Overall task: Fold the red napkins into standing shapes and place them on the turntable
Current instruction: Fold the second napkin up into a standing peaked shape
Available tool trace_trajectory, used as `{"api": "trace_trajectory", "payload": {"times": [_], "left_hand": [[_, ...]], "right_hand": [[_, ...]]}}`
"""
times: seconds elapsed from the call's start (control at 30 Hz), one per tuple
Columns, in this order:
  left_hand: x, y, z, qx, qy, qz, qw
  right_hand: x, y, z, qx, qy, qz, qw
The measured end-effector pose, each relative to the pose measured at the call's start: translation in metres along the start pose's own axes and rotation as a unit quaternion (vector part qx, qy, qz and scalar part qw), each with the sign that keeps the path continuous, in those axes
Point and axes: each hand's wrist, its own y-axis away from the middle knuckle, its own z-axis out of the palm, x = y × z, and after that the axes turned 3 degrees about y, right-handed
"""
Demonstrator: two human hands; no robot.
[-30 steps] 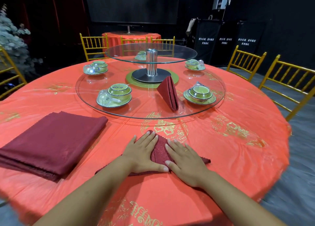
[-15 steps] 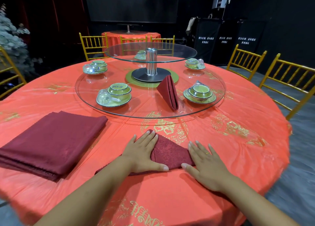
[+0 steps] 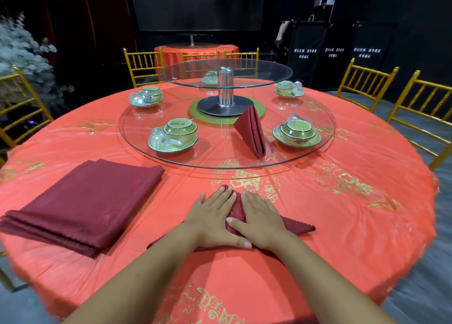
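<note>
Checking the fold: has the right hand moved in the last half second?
Yes. The right hand slid left along the napkin, ending below the gold emblem.

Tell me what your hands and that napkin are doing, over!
Left grip and right grip flat, pressing the napkin on the tablecloth. One folded napkin sits on the turntable. Nothing in the way; napkin stack off to the left.

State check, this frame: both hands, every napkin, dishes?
left hand: open, flat, pressing the work napkin.
right hand: open, flat, pressing the same napkin.
work napkin: folded flat on the tablecloth, under both hands.
finished napkin: folded, standing on the turntable.
napkin stack: folded flat, untouched.
nearest bowl: upright on its saucer.
</note>
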Motion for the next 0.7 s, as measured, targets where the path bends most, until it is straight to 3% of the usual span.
{"api": "trace_trajectory", "payload": {"times": [0.13, 0.27, 0.43, 0.7], "left_hand": [[0.001, 0.006, -0.012, -0.007, -0.015, 0.012, 1.0], [0.004, 0.029, -0.018, 0.078, -0.099, -0.026, 0.992], [0.013, 0.063, 0.005, 0.071, -0.051, -0.083, 0.993], [-0.002, 0.074, 0.012, 0.056, -0.014, -0.056, 0.997]], "right_hand": [[0.001, 0.0, 0.003, 0.007, 0.02, -0.003, 1.0], [0.0, 0.001, 0.004, 0.009, 0.042, 0.0, 0.999], [-0.001, 0.003, 0.004, 0.017, 0.055, -0.005, 0.998], [-0.002, 0.004, 0.003, 0.013, 0.06, -0.005, 0.998]]}}
